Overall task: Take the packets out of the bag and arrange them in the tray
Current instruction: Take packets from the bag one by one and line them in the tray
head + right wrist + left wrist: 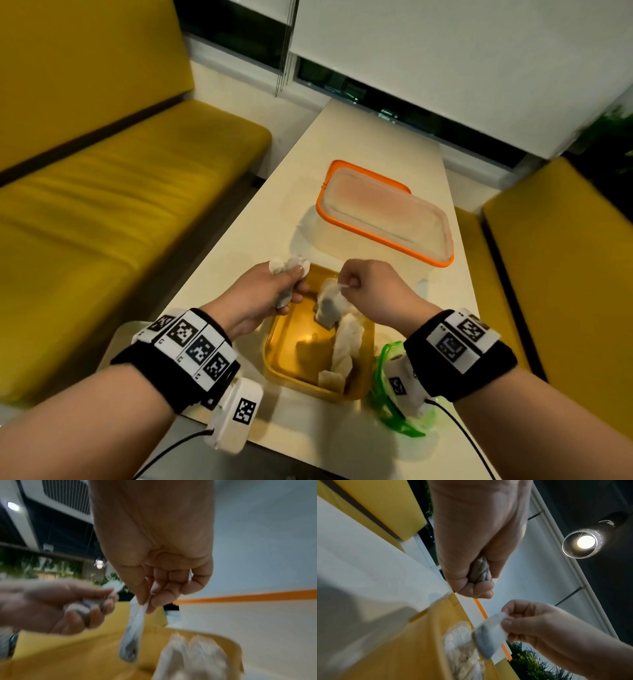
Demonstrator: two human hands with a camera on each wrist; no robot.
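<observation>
Fingers of the left hand [263,294] were curled tight around a crumpled bundle of packets [289,270], their white ends sticking out above the fist, which was raised just over the far left corner of the yellow tray [274,356]. Thumb and forefinger of the right hand [368,291] pinched the top edge of a single packet [329,303], the remaining fingers folded into the palm; that packet hung upright over the far end of the tray, its dark contents settled at the bottom, and the wrist views could not settle whether its lower edge touched the tray floor. More packets [346,346] lay inside the tray in a line along its right side, running from the far end toward the near rim. Just beside the tray's near right corner lay the green bag [387,387], partly hidden beneath the right wrist. Beyond the tray's far end stood a clear container with an orange-rimmed lid [383,212]. The tray rested on a pale table [359,137], with yellow bench seats [120,192] along both of the table's long sides.
</observation>
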